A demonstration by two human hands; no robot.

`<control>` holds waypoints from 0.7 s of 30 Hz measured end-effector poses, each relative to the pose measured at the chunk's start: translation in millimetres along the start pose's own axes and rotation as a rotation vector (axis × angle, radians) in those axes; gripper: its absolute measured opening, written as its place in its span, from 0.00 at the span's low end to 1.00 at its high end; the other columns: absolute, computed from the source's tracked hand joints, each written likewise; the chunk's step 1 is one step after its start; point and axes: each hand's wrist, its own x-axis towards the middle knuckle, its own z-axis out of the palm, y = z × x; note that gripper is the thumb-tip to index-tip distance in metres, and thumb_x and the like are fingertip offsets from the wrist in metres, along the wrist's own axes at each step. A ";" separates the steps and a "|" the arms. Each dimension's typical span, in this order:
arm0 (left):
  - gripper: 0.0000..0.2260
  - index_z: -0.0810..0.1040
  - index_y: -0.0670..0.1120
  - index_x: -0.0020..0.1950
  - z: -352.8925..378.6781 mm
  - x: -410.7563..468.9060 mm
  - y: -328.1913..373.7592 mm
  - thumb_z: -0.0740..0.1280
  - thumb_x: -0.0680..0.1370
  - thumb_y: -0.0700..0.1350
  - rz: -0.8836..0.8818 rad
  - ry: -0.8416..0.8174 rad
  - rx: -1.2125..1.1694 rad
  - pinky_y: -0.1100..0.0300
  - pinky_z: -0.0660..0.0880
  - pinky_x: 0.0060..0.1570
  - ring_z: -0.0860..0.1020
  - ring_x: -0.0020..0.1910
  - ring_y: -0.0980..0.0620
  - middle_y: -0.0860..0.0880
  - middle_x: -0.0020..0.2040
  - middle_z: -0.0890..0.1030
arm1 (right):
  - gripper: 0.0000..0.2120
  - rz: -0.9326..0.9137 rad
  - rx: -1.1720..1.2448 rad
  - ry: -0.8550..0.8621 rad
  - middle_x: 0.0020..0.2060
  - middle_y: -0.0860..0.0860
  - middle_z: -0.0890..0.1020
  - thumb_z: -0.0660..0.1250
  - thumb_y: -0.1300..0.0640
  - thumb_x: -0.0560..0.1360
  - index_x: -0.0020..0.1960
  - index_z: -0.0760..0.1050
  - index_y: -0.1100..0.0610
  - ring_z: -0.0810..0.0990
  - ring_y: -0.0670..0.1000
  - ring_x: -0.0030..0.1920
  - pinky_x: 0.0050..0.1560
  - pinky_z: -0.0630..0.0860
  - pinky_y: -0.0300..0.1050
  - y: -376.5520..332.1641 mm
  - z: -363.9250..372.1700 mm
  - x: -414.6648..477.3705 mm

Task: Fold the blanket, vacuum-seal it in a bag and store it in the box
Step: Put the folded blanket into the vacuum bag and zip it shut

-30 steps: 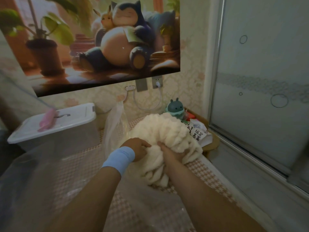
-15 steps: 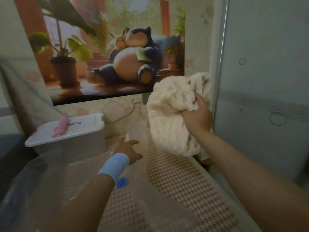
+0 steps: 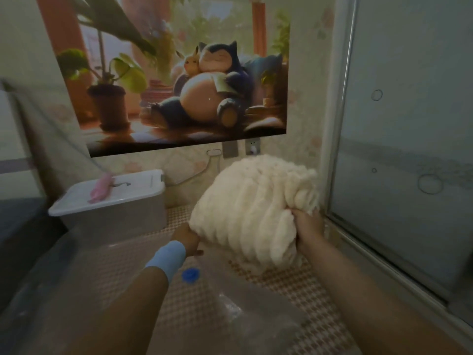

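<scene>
Fluffy ribbed cream blanket [image 3: 250,213], bunched, gripped in curled right hand [image 3: 307,226]; left hand [image 3: 188,239] against lower edge, hold unclear. Crinkled clear vacuum bag [image 3: 256,311] beneath, blurred.

cream blanket [image 3: 252,213], blue wristband [image 3: 167,257]

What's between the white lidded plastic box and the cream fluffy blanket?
Head view: only a bare strip of checked brown-and-white cover separates the white box from the cream blanket; the left hand sits nearer the camera.
</scene>
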 end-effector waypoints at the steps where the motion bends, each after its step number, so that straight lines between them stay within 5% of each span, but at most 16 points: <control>1: 0.21 0.69 0.50 0.71 -5.0 4.3 -2.4 0.61 0.79 0.37 0.006 0.045 0.074 0.45 0.76 0.58 0.74 0.62 0.40 0.44 0.70 0.71 | 0.20 0.012 -0.061 -0.004 0.53 0.47 0.83 0.76 0.54 0.68 0.58 0.78 0.45 0.82 0.52 0.51 0.56 0.81 0.54 16.7 -4.4 0.8; 3: 0.27 0.64 0.53 0.75 -9.2 11.8 -5.6 0.59 0.78 0.36 0.041 0.086 0.279 0.48 0.68 0.67 0.67 0.70 0.39 0.45 0.75 0.63 | 0.18 0.017 -0.236 -0.050 0.57 0.51 0.82 0.75 0.51 0.69 0.58 0.77 0.44 0.81 0.54 0.54 0.60 0.78 0.55 41.0 -11.8 -0.7; 6: 0.28 0.58 0.51 0.77 3.4 4.4 -0.8 0.60 0.78 0.40 0.145 0.038 0.596 0.52 0.60 0.72 0.60 0.75 0.44 0.48 0.77 0.58 | 0.41 -0.016 -0.666 -0.301 0.69 0.55 0.75 0.68 0.37 0.62 0.72 0.70 0.52 0.73 0.58 0.69 0.67 0.70 0.49 51.1 -14.6 2.0; 8: 0.27 0.57 0.50 0.78 17.0 2.4 5.8 0.59 0.79 0.42 0.185 0.002 0.717 0.52 0.58 0.73 0.59 0.75 0.45 0.49 0.78 0.57 | 0.58 0.012 -0.946 -0.265 0.78 0.58 0.58 0.67 0.30 0.61 0.81 0.49 0.56 0.58 0.61 0.77 0.73 0.62 0.54 41.7 -8.1 11.1; 10: 0.25 0.56 0.48 0.78 27.8 0.3 12.6 0.58 0.80 0.44 0.254 -0.016 0.806 0.53 0.56 0.73 0.58 0.76 0.46 0.48 0.78 0.56 | 0.58 -0.228 -1.263 -0.055 0.80 0.59 0.44 0.71 0.38 0.66 0.79 0.33 0.49 0.44 0.64 0.79 0.75 0.52 0.66 23.0 1.3 13.1; 12: 0.26 0.57 0.48 0.78 31.9 2.8 18.1 0.58 0.80 0.45 0.297 -0.037 0.841 0.54 0.57 0.72 0.58 0.75 0.46 0.47 0.78 0.57 | 0.51 -0.596 -1.429 -0.168 0.80 0.57 0.43 0.70 0.52 0.70 0.80 0.37 0.44 0.43 0.62 0.79 0.75 0.49 0.66 3.7 20.1 5.0; 14: 0.24 0.58 0.47 0.77 33.3 4.9 21.8 0.58 0.81 0.45 0.322 -0.059 0.879 0.54 0.58 0.71 0.61 0.74 0.45 0.45 0.77 0.60 | 0.39 -0.723 -1.432 -0.551 0.80 0.52 0.51 0.64 0.57 0.74 0.80 0.50 0.43 0.48 0.57 0.80 0.77 0.50 0.61 -6.2 46.9 -11.5; 17: 0.22 0.60 0.46 0.77 27.2 10.7 16.9 0.56 0.82 0.44 0.303 -0.092 0.909 0.55 0.59 0.70 0.62 0.74 0.44 0.45 0.76 0.61 | 0.29 -0.638 -1.575 -0.867 0.81 0.50 0.52 0.60 0.48 0.79 0.79 0.59 0.44 0.44 0.57 0.80 0.76 0.40 0.65 14.9 76.7 -34.2; 21: 0.22 0.65 0.48 0.75 -2.8 24.2 16.5 0.59 0.80 0.40 0.242 0.033 0.767 0.56 0.62 0.69 0.66 0.71 0.42 0.45 0.74 0.65 | 0.43 -0.762 -1.864 -0.838 0.81 0.56 0.44 0.60 0.30 0.74 0.81 0.47 0.46 0.36 0.63 0.79 0.70 0.33 0.75 46.1 90.5 -45.1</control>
